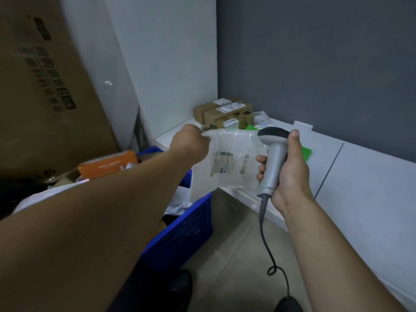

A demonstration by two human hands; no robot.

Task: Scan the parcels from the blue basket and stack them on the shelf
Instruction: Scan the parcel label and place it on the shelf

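My left hand (188, 143) pinches the top corner of a clear plastic parcel (227, 158) with a barcode label, holding it up over the blue basket (186, 230). My right hand (290, 167) grips a grey handheld scanner (273, 154), whose dark head sits against the parcel's right side. Behind the parcel, on the white shelf (360, 167), lie stacked brown cardboard parcels (225, 114) with white labels, a white parcel and a green packet (306, 152).
The basket holds an orange box (108, 165) and several white parcels. A large cardboard box (45, 86) stands at the left. The scanner's cable (263, 233) hangs down over the tiled floor. A grey wall backs the shelf.
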